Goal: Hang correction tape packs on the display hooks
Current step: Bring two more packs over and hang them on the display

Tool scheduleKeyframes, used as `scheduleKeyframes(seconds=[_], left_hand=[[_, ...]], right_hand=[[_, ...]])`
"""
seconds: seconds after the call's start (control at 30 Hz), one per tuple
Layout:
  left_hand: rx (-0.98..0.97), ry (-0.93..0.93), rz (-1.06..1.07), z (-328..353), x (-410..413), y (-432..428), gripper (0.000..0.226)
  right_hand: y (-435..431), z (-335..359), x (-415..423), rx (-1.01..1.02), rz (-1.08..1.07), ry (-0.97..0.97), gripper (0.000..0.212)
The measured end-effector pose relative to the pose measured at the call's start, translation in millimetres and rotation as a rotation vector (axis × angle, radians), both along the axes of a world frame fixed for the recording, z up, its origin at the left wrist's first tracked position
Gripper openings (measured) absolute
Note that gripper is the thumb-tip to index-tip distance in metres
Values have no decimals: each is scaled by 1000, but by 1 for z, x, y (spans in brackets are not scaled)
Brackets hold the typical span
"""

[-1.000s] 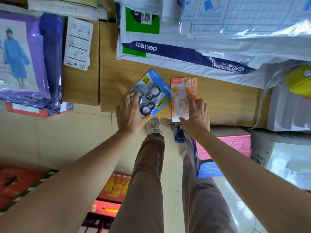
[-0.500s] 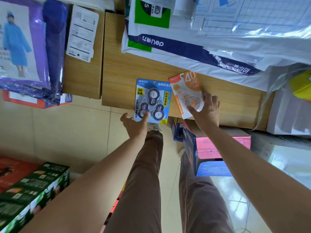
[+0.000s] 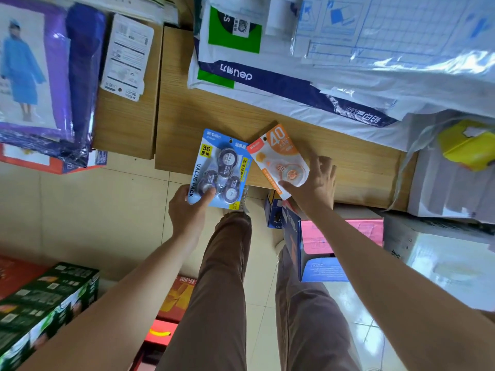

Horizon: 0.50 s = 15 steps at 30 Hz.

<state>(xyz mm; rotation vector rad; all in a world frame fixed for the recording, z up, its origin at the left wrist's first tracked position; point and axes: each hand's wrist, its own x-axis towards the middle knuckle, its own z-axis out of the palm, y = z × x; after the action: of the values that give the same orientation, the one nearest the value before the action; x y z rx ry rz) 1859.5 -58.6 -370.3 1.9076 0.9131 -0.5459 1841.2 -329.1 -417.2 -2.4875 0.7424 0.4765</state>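
Floor (image 3: 93,210): pale tiles, filling the lower left and showing between the legs.
Worktop (image 3: 348,167): light wooden board across the middle, its near edge running from the left down to the right; far part covered with goods.
Plastic bags (image 3: 267,84): white with green and dark blue print, lying on the far part of the worktop; clear sheets (image 3: 388,36) with blue grid lines above them at upper right.
Raincoat package (image 3: 40,76): purple and glossy, at upper left on a second wooden board (image 3: 126,124) beside the worktop; white label card (image 3: 126,54) just beside it.
Legs (image 3: 222,277): two, in brown trousers, reaching from the bottom toward the worktop edge.
Green carton (image 3: 45,303): at lower left on the floor, next to red boxes (image 3: 16,274).
Blue-and-pink box (image 3: 334,236): under the right forearm, close to the worktop edge.
Yellow item (image 3: 466,145): at far right behind clear plastic, details not readable.
Blue pack (image 3: 222,167): correction tape card with three round dispensers, marked "36" and "VALUE PACK"; upper half over the worktop, lower half past the edge above the floor; resting or lifted, not clear.
Orange pack (image 3: 278,153): correction tape card with one dispenser, marked "40"; tilted, just right of the blue pack, left corner touching it; over the near part of the worktop.
Left grip (image 3: 187,210): grasping the blue pack at its lower left corner, thumb on the front, fingers behind.
Right grip (image 3: 313,183): grasping the orange pack at its lower right, thumb on the front near the blister, other fingers spread behind the right edge.
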Motion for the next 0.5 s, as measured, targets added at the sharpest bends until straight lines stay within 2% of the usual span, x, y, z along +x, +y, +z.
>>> scheduleKeyframes(seconds=[0.07,0.13,0.3,0.5], left_hand=[[21,-5,16,4,-4,8,23],[22,-1,23,7,-6,13,25],[-11,-32,4,19,-5,13,20],[54,-133,-125,59,-7,5,18]], right_hand=[[2,-2,-4,-70,207,-31,85],[5,-6,-8,-93,297,-84,67],[3,-1,-11,-65,247,-136,58],[-11,48,-16,2,123,-192,55]])
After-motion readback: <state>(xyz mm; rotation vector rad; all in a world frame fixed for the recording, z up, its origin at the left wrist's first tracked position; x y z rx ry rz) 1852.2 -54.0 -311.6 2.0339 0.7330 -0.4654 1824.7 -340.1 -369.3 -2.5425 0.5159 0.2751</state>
